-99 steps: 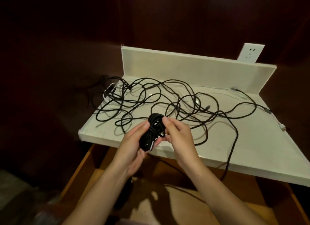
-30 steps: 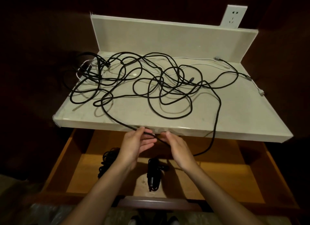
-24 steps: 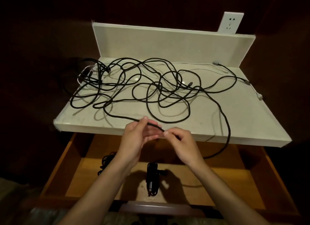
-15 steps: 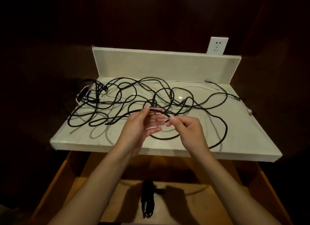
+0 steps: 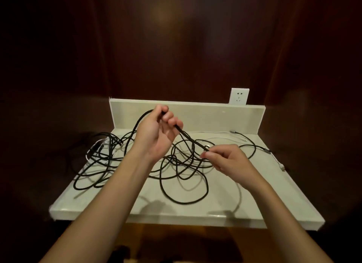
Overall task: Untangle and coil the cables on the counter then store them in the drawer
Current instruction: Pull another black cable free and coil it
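Head view: a black cable [image 5: 188, 138] is being held taut between two hands above the counter [image 5: 225, 209]; one stretch of it is being pinched by the fingers of the left hand [image 5: 156, 135], which is being held raised with the palm turned toward the camera; from there the cable is being led down and to the right to the right hand [image 5: 229, 159], where its end is being pinched between thumb and fingertips; behind the left hand a further length is being let down in an arc into the tangle of black cables [image 5: 141, 164], which is being left spread in loose loops over the left and middle of the counter; a white cable [image 5: 219, 133] is being left lying along the back, just before the upright white backboard [image 5: 195, 116]; a white wall socket [image 5: 239, 96] is being shown above the backboard's right end; dark wooden panelling [image 5: 176, 47] is being seen behind everything.
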Action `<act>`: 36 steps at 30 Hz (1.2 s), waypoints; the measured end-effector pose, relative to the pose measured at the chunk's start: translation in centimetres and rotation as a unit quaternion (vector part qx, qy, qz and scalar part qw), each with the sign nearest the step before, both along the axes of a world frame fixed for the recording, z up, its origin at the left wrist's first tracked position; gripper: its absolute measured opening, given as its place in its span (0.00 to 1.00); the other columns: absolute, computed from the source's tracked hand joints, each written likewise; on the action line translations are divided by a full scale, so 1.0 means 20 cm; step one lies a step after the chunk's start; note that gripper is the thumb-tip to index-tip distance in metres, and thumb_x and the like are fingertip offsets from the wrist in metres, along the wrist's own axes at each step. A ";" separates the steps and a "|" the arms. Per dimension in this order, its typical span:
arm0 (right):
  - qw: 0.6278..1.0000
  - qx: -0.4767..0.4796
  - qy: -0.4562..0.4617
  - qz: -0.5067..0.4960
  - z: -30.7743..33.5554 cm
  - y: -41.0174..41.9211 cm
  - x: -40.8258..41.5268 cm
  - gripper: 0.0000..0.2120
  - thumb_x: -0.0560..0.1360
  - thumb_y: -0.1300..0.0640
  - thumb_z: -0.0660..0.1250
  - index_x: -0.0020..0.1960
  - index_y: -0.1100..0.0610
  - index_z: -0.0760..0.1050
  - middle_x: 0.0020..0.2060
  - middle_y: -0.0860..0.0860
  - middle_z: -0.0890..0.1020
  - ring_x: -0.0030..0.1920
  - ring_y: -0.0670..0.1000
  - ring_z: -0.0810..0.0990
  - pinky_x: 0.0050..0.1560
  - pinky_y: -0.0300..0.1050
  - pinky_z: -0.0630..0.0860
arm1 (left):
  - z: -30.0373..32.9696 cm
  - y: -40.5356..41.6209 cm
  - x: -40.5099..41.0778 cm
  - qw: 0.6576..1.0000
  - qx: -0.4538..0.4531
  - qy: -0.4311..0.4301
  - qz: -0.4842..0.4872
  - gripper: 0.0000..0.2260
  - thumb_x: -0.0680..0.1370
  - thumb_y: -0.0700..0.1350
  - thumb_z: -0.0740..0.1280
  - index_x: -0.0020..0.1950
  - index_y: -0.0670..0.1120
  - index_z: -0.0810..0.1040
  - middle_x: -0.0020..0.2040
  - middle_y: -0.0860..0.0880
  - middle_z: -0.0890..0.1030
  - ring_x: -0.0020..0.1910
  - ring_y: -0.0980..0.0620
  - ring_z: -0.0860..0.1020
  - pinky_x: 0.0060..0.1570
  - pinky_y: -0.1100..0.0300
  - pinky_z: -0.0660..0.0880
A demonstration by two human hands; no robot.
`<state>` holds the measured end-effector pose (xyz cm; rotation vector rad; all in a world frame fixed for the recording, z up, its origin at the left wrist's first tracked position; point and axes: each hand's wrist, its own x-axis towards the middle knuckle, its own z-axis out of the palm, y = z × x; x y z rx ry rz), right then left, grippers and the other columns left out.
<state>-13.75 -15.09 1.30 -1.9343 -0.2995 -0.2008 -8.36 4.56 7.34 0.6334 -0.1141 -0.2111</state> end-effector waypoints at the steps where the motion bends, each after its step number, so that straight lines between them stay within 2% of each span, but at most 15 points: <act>1: 1.000 -0.011 -0.008 -0.006 0.02 -0.02 0.02 0.10 0.78 0.59 0.69 0.42 0.64 0.83 0.25 0.51 0.69 0.27 0.45 0.66 0.30 0.35 0.64 | 0.04 0.00 0.02 1.000 -0.002 -0.007 -0.005 0.16 0.87 0.48 0.55 0.42 0.45 0.71 0.29 0.52 0.64 0.26 0.56 0.64 0.31 0.64 0.72; 3: 0.999 -0.025 -0.025 -0.032 0.06 -0.05 0.05 0.09 0.76 0.57 0.71 0.38 0.59 0.84 0.24 0.50 0.71 0.27 0.46 0.66 0.31 0.37 0.64 | 0.12 -0.02 0.04 1.000 -0.011 -0.020 -0.011 0.16 0.86 0.49 0.55 0.42 0.45 0.72 0.28 0.52 0.62 0.25 0.57 0.62 0.30 0.65 0.68; 5: 0.996 -0.026 -0.052 -0.070 0.12 -0.08 0.09 0.10 0.75 0.56 0.72 0.36 0.55 0.85 0.23 0.49 0.71 0.27 0.47 0.67 0.31 0.39 0.65 | 0.19 -0.03 0.07 0.999 -0.013 -0.033 -0.008 0.16 0.86 0.49 0.55 0.44 0.44 0.74 0.29 0.52 0.65 0.26 0.56 0.65 0.32 0.64 0.71; 8: 0.986 0.001 -0.111 -0.122 0.23 -0.09 0.13 0.10 0.77 0.58 0.70 0.38 0.57 0.85 0.22 0.44 0.73 0.26 0.41 0.68 0.33 0.32 0.66 | 0.27 -0.06 0.14 0.998 0.014 -0.053 0.011 0.13 0.86 0.48 0.57 0.51 0.43 0.76 0.36 0.48 0.75 0.34 0.52 0.78 0.44 0.56 0.80; 10: 0.980 0.021 -0.136 -0.141 0.31 -0.08 0.17 0.11 0.79 0.58 0.68 0.41 0.58 0.85 0.19 0.41 0.70 0.24 0.40 0.69 0.33 0.28 0.66 | 0.30 -0.08 0.18 0.997 0.042 -0.064 0.006 0.10 0.85 0.47 0.59 0.54 0.43 0.75 0.43 0.45 0.80 0.43 0.48 0.84 0.49 0.52 0.80; 13: 0.974 0.040 -0.171 -0.142 0.42 -0.08 0.25 0.13 0.80 0.56 0.66 0.39 0.52 0.84 0.21 0.43 0.65 0.24 0.41 0.64 0.30 0.31 0.63 | 0.33 -0.13 0.23 0.990 0.102 -0.088 -0.033 0.12 0.86 0.48 0.57 0.61 0.42 0.73 0.51 0.43 0.84 0.52 0.45 0.84 0.56 0.50 0.77; 15: 0.975 0.031 -0.176 -0.135 0.51 -0.06 0.30 0.15 0.81 0.56 0.64 0.39 0.52 0.84 0.21 0.42 0.69 0.26 0.40 0.66 0.32 0.34 0.64 | 0.34 -0.17 0.24 0.980 0.150 -0.114 -0.063 0.15 0.86 0.49 0.54 0.66 0.43 0.72 0.55 0.45 0.84 0.55 0.47 0.83 0.64 0.51 0.73; 18: 0.978 0.037 -0.175 -0.105 0.63 -0.03 0.36 0.17 0.82 0.55 0.62 0.38 0.52 0.84 0.22 0.42 0.68 0.27 0.41 0.64 0.31 0.37 0.62 | 0.38 -0.23 0.24 0.970 0.180 -0.141 -0.082 0.16 0.87 0.49 0.51 0.64 0.44 0.75 0.57 0.48 0.84 0.59 0.49 0.80 0.70 0.53 0.67; 20: 0.983 0.050 -0.157 -0.084 0.68 -0.05 0.38 0.17 0.82 0.54 0.61 0.40 0.54 0.84 0.24 0.45 0.65 0.27 0.43 0.61 0.29 0.36 0.58 | 0.46 -0.24 0.23 0.977 0.149 -0.138 -0.063 0.17 0.87 0.47 0.50 0.58 0.44 0.77 0.57 0.49 0.84 0.61 0.47 0.79 0.69 0.53 0.68; 23: 0.990 0.075 -0.110 -0.052 0.69 -0.11 0.40 0.17 0.82 0.51 0.63 0.42 0.58 0.84 0.25 0.49 0.63 0.27 0.46 0.59 0.29 0.40 0.55 | 0.58 -0.18 0.27 0.993 0.045 -0.110 -0.026 0.16 0.87 0.46 0.51 0.52 0.41 0.76 0.50 0.44 0.84 0.58 0.43 0.82 0.56 0.50 0.76; 25: 0.991 0.096 -0.083 -0.043 0.67 -0.16 0.40 0.18 0.82 0.50 0.63 0.42 0.59 0.83 0.24 0.49 0.63 0.26 0.47 0.59 0.30 0.40 0.58 | 0.65 -0.11 0.31 0.995 -0.004 -0.099 0.006 0.16 0.87 0.45 0.51 0.50 0.39 0.75 0.47 0.42 0.83 0.58 0.43 0.81 0.52 0.48 0.78; 27: 0.990 0.114 -0.065 -0.052 0.63 -0.21 0.41 0.17 0.82 0.51 0.62 0.41 0.60 0.81 0.24 0.48 0.63 0.26 0.47 0.59 0.31 0.41 0.60 | 0.68 -0.05 0.35 0.995 -0.032 -0.091 0.033 0.16 0.87 0.44 0.52 0.50 0.38 0.75 0.47 0.41 0.83 0.59 0.42 0.80 0.52 0.46 0.78; 32: 0.985 0.157 -0.015 -0.069 0.54 -0.24 0.43 0.15 0.83 0.51 0.60 0.42 0.57 0.76 0.25 0.45 0.61 0.25 0.44 0.57 0.27 0.39 0.58 | 0.62 -0.03 0.41 0.995 -0.033 -0.073 0.065 0.16 0.88 0.44 0.52 0.52 0.37 0.75 0.50 0.39 0.82 0.49 0.40 0.83 0.52 0.46 0.78; 34: 0.975 0.207 0.007 -0.073 0.54 -0.20 0.44 0.14 0.84 0.50 0.59 0.42 0.56 0.74 0.26 0.45 0.59 0.24 0.43 0.55 0.23 0.36 0.52 | 0.56 -0.05 0.43 0.996 -0.008 -0.064 0.062 0.15 0.87 0.46 0.52 0.54 0.38 0.74 0.52 0.39 0.82 0.49 0.41 0.82 0.49 0.48 0.79; 36: 0.961 0.268 0.017 -0.068 0.55 -0.14 0.45 0.14 0.84 0.51 0.59 0.43 0.56 0.73 0.26 0.46 0.57 0.23 0.42 0.53 0.21 0.34 0.50 | 0.50 -0.07 0.44 0.996 0.033 -0.063 0.045 0.14 0.87 0.48 0.53 0.56 0.40 0.74 0.55 0.39 0.81 0.54 0.40 0.82 0.52 0.48 0.78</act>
